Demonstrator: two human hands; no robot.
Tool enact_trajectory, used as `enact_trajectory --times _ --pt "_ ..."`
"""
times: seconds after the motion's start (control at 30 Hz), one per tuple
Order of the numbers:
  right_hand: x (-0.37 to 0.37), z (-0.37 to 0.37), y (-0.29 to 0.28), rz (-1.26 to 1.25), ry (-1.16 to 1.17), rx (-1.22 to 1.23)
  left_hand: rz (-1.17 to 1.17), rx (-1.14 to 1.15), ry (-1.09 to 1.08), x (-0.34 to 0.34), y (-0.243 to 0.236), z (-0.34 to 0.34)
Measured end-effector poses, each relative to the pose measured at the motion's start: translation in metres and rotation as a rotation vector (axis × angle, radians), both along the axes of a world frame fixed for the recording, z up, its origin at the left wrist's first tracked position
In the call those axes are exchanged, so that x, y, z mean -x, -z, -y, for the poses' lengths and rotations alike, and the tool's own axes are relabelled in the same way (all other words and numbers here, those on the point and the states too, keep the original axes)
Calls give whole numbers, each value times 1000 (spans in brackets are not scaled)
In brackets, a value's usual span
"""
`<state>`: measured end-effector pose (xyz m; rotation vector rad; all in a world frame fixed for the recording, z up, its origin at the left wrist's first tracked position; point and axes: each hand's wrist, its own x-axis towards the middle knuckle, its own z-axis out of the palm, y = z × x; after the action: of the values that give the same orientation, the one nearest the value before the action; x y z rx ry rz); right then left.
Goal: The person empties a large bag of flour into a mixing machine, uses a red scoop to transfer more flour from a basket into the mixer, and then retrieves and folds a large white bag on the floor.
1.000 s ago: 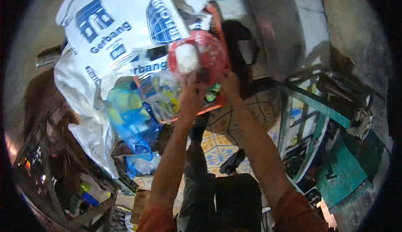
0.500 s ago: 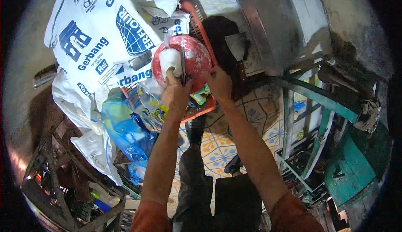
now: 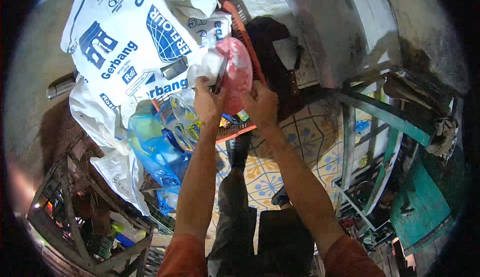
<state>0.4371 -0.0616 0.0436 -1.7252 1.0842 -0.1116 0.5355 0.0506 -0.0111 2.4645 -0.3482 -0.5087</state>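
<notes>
My left hand (image 3: 207,103) is closed round the lower end of a smooth white bundle (image 3: 205,68), whose kind I cannot make out. A dark narrow blade-like strip (image 3: 221,72) stands along the bundle's right side, by the thumb. My right hand (image 3: 262,103) grips the near right rim of a pink bowl (image 3: 239,72) smeared with white. The bowl is tilted, its side toward the bundle. Both are above an orange plastic basket (image 3: 239,134) with packaging in it.
Large white printed sacks (image 3: 110,52) lie at the left, beside a blue plastic bag (image 3: 157,152). Green wooden framework (image 3: 390,117) stands at the right. A dark slatted rack (image 3: 75,217) is at the lower left. Patterned floor tiles (image 3: 280,162) lie below my arms.
The bowl has turned from facing upward to a steep tilt. The bundle has tipped and shifted slightly left of it, still in my left hand. My right hand keeps its hold on the rim.
</notes>
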Motion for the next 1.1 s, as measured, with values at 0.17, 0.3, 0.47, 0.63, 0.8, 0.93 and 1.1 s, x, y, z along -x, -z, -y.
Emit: enact_trajectory --times 0.17,0.3,0.47,0.63,0.8,0.93,1.1 --pt "28 14 -7 -47 10 105 -104 21 34 6 -16 8" --pt "46 15 -42 -48 47 151 -125 51 31 6 1 -9" --pt "96 30 -55 115 167 0 -82 138 61 15 -15 -4" --pt "144 35 -63 62 369 76 -238 230 -83 24 -56 -15" --pt "213 37 -79 68 478 224 -456 332 44 91 -116 -41" --pt "265 30 -97 -7 576 190 -761 190 104 145 -125 -51" --pt "318 13 -74 15 709 113 -671 256 569 202 -68 -48"
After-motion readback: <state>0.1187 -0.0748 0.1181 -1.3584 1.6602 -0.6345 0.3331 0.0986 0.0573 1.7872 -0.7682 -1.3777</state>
